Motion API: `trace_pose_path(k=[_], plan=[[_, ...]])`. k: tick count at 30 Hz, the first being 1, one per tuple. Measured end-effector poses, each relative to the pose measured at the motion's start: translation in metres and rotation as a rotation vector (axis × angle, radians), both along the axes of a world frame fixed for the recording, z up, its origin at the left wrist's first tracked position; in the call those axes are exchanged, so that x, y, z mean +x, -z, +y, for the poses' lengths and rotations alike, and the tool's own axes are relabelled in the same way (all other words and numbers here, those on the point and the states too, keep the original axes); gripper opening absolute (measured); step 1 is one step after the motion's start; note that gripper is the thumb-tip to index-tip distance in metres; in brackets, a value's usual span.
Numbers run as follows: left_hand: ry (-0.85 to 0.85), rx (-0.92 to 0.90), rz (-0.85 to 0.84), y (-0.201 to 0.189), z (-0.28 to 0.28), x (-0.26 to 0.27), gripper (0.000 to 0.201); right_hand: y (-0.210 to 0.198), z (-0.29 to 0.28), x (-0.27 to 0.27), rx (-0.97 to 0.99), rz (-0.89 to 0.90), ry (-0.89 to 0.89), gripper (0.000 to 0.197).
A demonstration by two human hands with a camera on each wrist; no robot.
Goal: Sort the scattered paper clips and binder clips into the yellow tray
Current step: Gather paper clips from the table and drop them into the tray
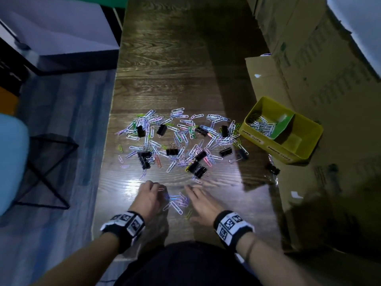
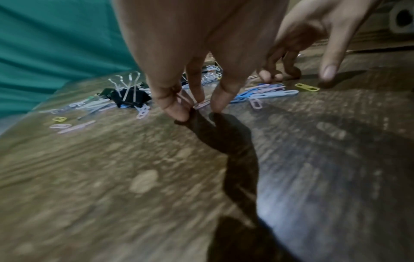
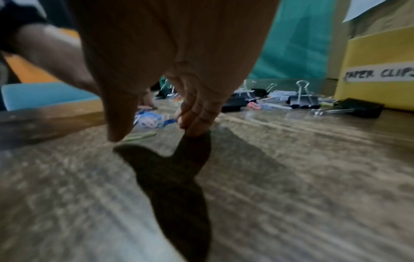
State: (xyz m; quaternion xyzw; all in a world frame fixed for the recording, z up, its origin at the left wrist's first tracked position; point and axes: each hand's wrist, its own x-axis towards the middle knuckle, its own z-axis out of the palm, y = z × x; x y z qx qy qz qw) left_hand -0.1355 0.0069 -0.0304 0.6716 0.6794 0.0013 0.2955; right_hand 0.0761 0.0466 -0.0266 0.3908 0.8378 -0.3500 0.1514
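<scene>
- The left hand [image 1: 148,196] hovers low over the wooden table [image 1: 165,79], thumb and fingers pinching a pale pink paper clip [image 2: 201,104] — probably lifted out of the small near cluster [image 1: 176,202] to gather a handful.
- The right hand [image 1: 203,204] is spread, fingertips on the table beside that cluster; it grips nothing, likely raking clips together.
- The main scatter of paper clips [image 1: 181,137] and black binder clips [image 1: 172,152] lies farther out, mid-table.
- At right, the yellow tray [image 1: 309,139] stands near the scatter's edge — one compartment, labelled "PAPER CLIPS", holds paper clips; the other appears empty.
</scene>
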Motion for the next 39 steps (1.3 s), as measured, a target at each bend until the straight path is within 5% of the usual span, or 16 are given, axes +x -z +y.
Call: trace_pose_path(k=[3, 9, 16, 21, 26, 30, 34, 39], plan=[[-0.009, 0.003, -0.09, -0.005, -0.006, 0.019, 0.039, 0.007, -0.011, -0.013, 0.052, -0.033, 0.074, 0.094], [0.083, -0.058, 0.089, -0.009, -0.01, 0.025, 0.07, 0.005, -0.028, -0.029, -0.006, -0.105, 0.243, 0.107], [0.238, -0.058, 0.097, 0.002, -0.021, 0.039, 0.057, -0.006, -0.03, -0.038, 0.141, -0.121, 0.193, 0.042], [0.268, -0.08, 0.084, 0.011, -0.021, 0.031, 0.048, -0.011, -0.028, -0.045, 0.09, -0.15, 0.183, 0.025], [0.437, -0.041, 0.156, 0.01, -0.01, 0.023, 0.058, -0.008, -0.031, -0.046, 0.14, -0.185, 0.092, 0.027], [0.637, 0.088, 0.338, -0.004, -0.002, 0.025, 0.023, -0.008, -0.036, -0.042, 0.207, -0.188, 0.058, 0.035], [0.712, -0.025, 0.346, 0.024, -0.006, 0.022, 0.05, -0.006, -0.037, -0.039, 0.222, -0.164, 0.046, 0.037], [0.658, -0.006, 0.317, 0.035, -0.008, 0.018, 0.059, -0.001, -0.041, -0.042, 0.217, -0.166, 0.053, 0.039]])
